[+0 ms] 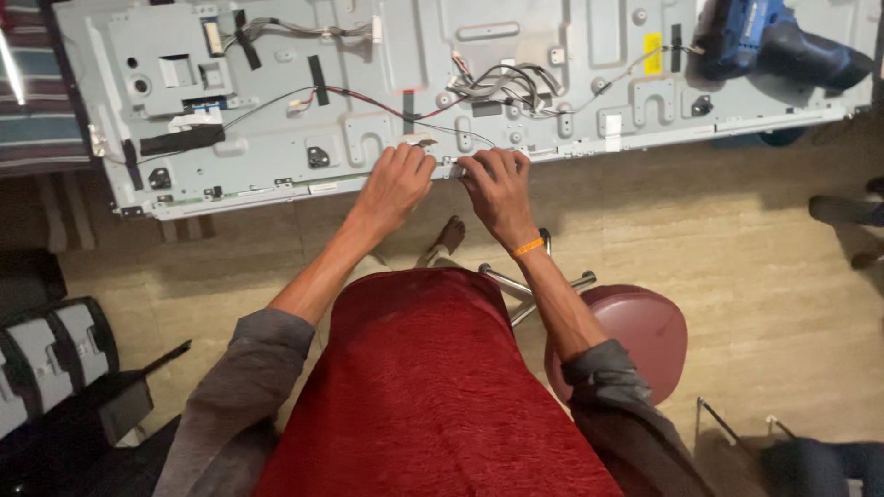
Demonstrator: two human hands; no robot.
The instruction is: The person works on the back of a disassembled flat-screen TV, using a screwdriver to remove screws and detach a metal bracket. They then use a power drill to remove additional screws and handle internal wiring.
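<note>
Under both hands' fingers (419,164), metal panel (387,92) near edge, wires (502,83) beyond

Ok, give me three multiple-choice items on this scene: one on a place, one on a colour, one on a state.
1. Where does the cordless drill lie?
A. on the stool
B. on the metal panel's right end
C. on the floor

2. What colour is the band on the right wrist?
A. orange
B. green
C. white

3. How do the hands stand?
A. both at the panel's near edge
B. both on the lap
C. one holds the drill

Answers:
1 B: the drill rests on the metal panel, top right.
2 A: the wristband is orange.
3 A: the left hand and right hand curl at the edge, side by side.
</note>
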